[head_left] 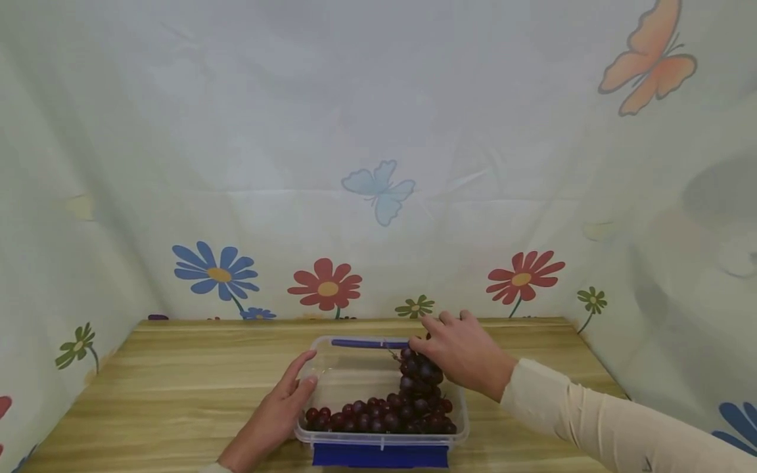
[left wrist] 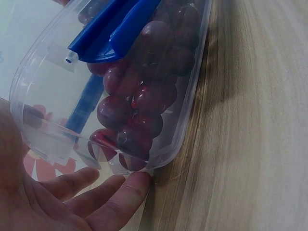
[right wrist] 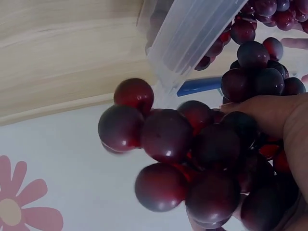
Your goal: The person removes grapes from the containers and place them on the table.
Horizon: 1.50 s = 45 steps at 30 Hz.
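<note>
A clear plastic container [head_left: 347, 378] with blue clips stands on the table, dark red grapes [head_left: 378, 415] lying along its near side and right end. My right hand [head_left: 467, 351] grips a bunch of grapes [head_left: 421, 369] at the container's far right corner; in the right wrist view the bunch [right wrist: 192, 159] spreads beyond the thumb, past the container's wall. At the left end, my left hand [head_left: 275, 407] rests against the container wall with fingers extended. The left wrist view shows its fingertips [left wrist: 137, 185] touching the container's lower corner, grapes [left wrist: 139, 96] visible through the plastic.
The wooden table [head_left: 195, 387] extends on both sides of the container. Behind it hangs a pale curtain [head_left: 266, 164] with printed flowers and butterflies. One blue clip [head_left: 381, 454] hangs down at the near side, another [head_left: 367, 343] lies along the far side.
</note>
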### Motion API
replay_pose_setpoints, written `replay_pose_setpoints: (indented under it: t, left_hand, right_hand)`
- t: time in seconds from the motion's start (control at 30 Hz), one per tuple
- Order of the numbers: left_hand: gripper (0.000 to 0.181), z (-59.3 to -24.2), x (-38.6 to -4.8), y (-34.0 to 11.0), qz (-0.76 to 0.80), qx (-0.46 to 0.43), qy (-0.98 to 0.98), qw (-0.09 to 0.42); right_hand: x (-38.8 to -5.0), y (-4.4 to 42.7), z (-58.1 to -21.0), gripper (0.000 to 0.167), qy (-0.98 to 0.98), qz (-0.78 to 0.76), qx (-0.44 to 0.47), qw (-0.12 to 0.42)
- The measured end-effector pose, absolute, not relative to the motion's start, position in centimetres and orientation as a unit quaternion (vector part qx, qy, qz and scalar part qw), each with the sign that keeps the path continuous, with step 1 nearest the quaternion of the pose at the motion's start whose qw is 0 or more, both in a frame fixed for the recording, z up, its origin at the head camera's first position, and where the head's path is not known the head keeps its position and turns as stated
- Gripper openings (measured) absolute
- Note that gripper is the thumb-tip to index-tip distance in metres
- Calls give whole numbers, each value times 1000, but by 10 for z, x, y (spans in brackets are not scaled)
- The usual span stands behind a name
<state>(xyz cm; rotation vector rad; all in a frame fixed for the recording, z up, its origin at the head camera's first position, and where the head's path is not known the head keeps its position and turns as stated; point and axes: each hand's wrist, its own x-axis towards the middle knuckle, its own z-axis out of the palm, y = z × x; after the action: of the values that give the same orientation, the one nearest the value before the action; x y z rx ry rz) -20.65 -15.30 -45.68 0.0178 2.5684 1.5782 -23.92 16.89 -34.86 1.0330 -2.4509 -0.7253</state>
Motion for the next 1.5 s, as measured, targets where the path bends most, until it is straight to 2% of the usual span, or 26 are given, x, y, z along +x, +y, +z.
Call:
replay_pose_setpoints:
  t: [0.27, 0.7, 1.2, 1.5]
  left_hand:
    - [56, -456, -207, -152, 521, 4, 851, 68]
    - [58, -455, -210, -153, 508, -6, 857, 82]
    - [57, -455, -210, -153, 503, -6, 860, 83]
    - [53, -456, -211, -152, 503, -3, 860, 84]
  right_hand:
    - [-239, 172, -350, 49, -881, -256, 357, 173]
    - [-240, 183, -344, 45, -908, -219, 330, 137]
    - [-246, 204, -337, 47, -935, -183, 272, 139]
    - [-245, 219, -337, 42, -938, -187, 242, 165]
